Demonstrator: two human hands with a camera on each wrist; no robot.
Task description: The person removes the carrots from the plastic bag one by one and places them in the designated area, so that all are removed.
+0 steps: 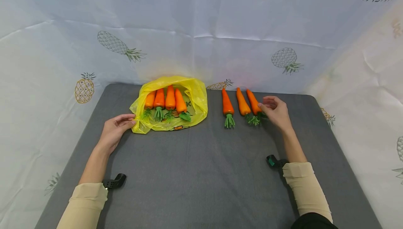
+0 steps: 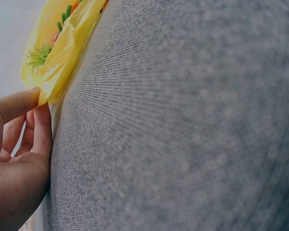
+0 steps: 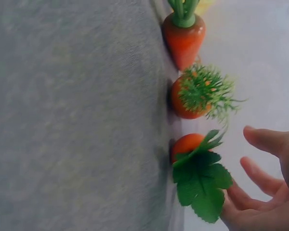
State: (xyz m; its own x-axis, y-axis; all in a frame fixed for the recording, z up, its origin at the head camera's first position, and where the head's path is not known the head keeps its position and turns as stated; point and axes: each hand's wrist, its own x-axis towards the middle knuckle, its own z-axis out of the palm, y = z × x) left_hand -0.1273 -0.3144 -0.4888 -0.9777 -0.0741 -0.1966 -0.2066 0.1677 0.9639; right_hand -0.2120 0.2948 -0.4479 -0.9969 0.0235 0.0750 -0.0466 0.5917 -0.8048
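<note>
With thumb and fingertips, my left hand (image 1: 114, 131) pinches the left edge of a yellow plastic bag (image 1: 202, 99); the left wrist view shows this grip on the bag's corner (image 2: 49, 86). Several orange carrots (image 1: 159, 98) with green tops lie side by side in the bag's open mouth. To its right, three more carrots are in a row: one with green stalks (image 1: 227, 103), one with feathery greens (image 1: 242, 103) and one with broad leaves (image 1: 253, 101). My right hand (image 1: 277, 114) is beside the broad-leaved carrot, thumb and fingers spread apart in the right wrist view.
All of this lies toward the back of a grey cloth-covered table (image 1: 195, 173). Behind it hangs a pale curtain (image 1: 176, 54) printed with pineapples, meeting the table's back edge. A black strap device sits on each wrist.
</note>
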